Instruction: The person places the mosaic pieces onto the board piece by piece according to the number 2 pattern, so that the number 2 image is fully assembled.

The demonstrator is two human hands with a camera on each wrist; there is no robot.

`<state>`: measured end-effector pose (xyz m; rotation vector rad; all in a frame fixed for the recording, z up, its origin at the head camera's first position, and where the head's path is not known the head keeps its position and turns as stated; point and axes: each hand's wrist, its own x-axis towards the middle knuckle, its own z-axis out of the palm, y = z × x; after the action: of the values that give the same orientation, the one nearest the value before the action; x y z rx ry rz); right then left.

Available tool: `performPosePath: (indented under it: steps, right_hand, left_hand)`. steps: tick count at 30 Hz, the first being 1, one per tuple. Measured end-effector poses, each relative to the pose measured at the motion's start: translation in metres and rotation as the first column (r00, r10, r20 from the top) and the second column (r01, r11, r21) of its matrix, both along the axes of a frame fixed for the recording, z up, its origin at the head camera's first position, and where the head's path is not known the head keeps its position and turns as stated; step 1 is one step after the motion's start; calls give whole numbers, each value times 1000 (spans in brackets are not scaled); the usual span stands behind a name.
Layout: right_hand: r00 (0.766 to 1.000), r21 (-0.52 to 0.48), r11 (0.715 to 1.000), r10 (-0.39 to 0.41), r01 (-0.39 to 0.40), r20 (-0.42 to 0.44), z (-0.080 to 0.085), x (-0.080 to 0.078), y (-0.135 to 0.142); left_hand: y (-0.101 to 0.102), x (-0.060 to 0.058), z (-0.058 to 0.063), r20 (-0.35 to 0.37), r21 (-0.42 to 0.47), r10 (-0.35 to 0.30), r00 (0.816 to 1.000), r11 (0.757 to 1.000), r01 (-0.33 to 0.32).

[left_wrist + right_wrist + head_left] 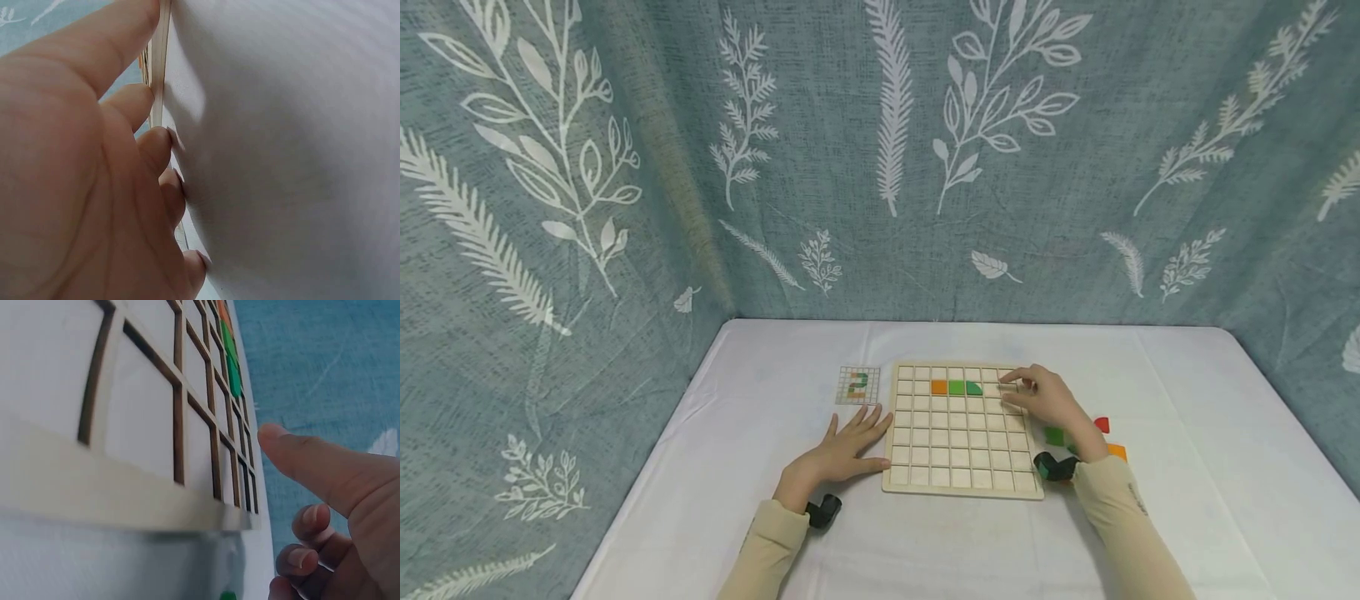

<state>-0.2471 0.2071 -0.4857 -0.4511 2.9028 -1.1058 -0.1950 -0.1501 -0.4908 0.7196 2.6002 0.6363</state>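
A wooden grid board lies flat on the table. One row near its far side has an orange square tile, a green square tile and a darker green tile with a rounded corner, side by side. My left hand rests on the table with fingers spread, its fingertips and thumb at the board's left edge. Over the board's far right part hovers my right hand, thumb stretched out and the other fingers loosely bent. Nothing shows between its fingers in the right wrist view.
A small pattern card with a coloured figure on a grid lies left of the board. Right of the board, partly under my right forearm, are loose tiles: a green one, a red one and an orange one. A leaf-patterned curtain surrounds the table.
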Motion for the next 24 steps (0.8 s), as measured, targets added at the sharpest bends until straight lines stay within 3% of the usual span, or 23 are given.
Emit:
performPosePath:
  steps: [10, 24]
  right_hand:
    - [998, -34, 998, 50, -49, 35, 4, 4, 18]
    - [997, -12, 999, 43, -42, 58, 3, 8, 40]
  left_hand:
    - [1, 1, 1, -3, 15, 0, 1000, 1000, 1]
    - [1, 2, 3, -8, 21, -8, 1000, 1000, 8]
